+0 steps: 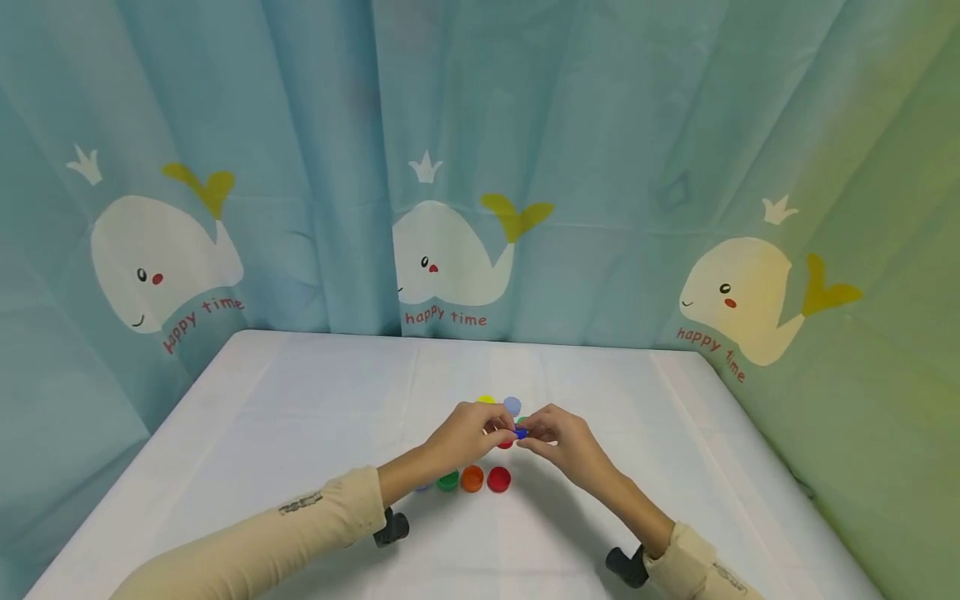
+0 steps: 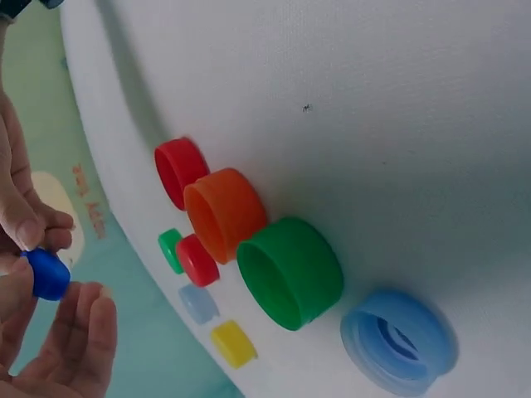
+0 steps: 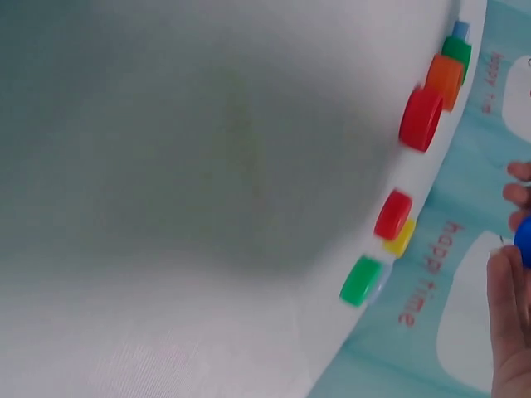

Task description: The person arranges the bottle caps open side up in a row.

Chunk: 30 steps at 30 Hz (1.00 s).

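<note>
At the right edge, fingers flank a blue cap, partly out of view. On the white table, a red cap, orange cap, green cap and pale blue cap form a row; lower down cluster a second red cap, yellow cap, second green cap and second pale blue cap. Behind hangs a curtain lettered "happy time".

Left beige fabric sleeve: dark printed marking near cuff. Right beige fabric sleeve: likewise. Black cylindrical wrist devices on both arms.

The right wrist view crops the blue piece.
</note>
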Each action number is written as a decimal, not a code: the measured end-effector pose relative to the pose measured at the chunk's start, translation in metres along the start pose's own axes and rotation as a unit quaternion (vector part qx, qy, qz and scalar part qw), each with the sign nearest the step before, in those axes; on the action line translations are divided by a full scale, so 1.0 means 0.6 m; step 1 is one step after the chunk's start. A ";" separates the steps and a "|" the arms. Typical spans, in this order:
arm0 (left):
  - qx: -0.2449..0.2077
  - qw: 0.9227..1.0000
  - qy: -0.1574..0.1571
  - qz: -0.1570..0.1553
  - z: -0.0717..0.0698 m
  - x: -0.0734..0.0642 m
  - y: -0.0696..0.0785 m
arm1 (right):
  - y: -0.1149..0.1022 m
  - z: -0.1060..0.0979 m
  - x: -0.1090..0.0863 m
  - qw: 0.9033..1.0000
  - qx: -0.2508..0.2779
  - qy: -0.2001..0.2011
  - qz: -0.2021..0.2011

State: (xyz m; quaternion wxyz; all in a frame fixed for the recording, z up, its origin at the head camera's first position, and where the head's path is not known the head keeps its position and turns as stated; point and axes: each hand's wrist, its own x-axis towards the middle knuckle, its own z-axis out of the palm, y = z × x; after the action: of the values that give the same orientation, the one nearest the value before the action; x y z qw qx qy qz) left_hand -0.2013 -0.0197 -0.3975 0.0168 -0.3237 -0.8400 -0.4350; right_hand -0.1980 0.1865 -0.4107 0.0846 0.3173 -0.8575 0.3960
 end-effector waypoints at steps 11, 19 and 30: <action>0.045 0.996 -0.076 -0.018 0.016 0.003 -0.001 | 0.013 -0.025 -0.012 0.990 -0.069 -0.112 -0.041; 0.099 0.985 -0.143 -0.014 0.026 0.006 -0.006 | 0.019 -0.021 -0.017 0.981 -0.113 -0.153 -0.044; 0.117 0.972 -0.203 -0.026 0.040 0.000 -0.008 | 0.034 -0.004 -0.026 0.971 -0.136 -0.186 -0.060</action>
State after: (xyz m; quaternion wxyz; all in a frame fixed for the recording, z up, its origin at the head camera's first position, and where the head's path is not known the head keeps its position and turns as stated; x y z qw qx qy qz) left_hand -0.1980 -0.0036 -0.4159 -0.1275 -0.3788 -0.8791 -0.2598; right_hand -0.1987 0.2055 -0.4278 -0.0109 0.4219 -0.8834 0.2038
